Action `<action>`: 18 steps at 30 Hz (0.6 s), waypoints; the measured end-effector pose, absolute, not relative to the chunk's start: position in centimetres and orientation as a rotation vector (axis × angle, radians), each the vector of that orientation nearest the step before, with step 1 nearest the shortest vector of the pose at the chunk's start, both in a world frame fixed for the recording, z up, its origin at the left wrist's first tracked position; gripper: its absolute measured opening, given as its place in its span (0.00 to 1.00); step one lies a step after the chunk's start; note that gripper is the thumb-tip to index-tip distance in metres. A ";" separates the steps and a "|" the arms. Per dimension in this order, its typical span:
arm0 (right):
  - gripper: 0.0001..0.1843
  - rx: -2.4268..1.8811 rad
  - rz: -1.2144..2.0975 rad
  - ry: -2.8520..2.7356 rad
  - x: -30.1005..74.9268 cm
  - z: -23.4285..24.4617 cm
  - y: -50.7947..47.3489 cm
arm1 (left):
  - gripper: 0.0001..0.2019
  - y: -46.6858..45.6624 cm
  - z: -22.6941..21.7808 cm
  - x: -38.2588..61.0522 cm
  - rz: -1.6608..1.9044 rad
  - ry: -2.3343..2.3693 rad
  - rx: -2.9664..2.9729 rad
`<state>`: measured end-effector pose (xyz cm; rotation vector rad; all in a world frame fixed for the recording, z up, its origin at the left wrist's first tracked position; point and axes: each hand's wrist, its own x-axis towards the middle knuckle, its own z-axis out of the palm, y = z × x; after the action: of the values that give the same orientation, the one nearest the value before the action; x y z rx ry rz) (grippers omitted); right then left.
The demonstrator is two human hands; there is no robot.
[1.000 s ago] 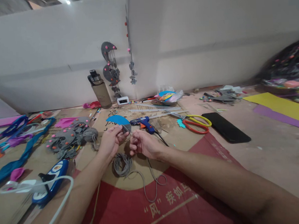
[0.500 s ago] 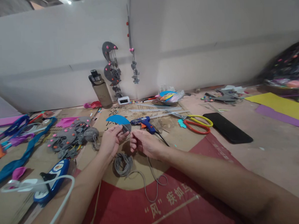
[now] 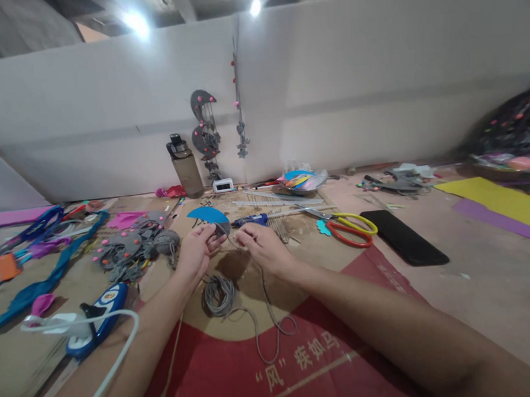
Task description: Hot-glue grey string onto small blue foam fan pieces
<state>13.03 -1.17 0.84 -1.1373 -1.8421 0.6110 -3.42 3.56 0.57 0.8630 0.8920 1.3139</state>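
Head view: left hand (image 3: 199,250) pinches a small grey felt piece (image 3: 223,228) at the near edge of a blue fan-shaped cutout (image 3: 207,214), right hand (image 3: 262,246) closes on thin grey cord (image 3: 220,295) coiled just below, with a blue glue gun (image 3: 250,221) just beyond and bare brown cardboard (image 3: 242,318) between the forearms.

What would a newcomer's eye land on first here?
Two bare hands meet mid-table: the left hand pinches a small grey piece by a blue paper fan, the right hand holds the grey cord coiled just below. Yellow-and-red scissors lie to the right, and grey moon ornaments hang on the back wall.
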 end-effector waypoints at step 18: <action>0.12 -1.969 0.329 -1.909 16.9 -1.8 2.7 | 0.13 3.4 0.8 -3.3 1.454 0.856 0.992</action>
<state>16.86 2.74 -1.85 -1.9686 -1.9093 0.3292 -3.35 3.41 0.75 0.9923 0.8555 1.4538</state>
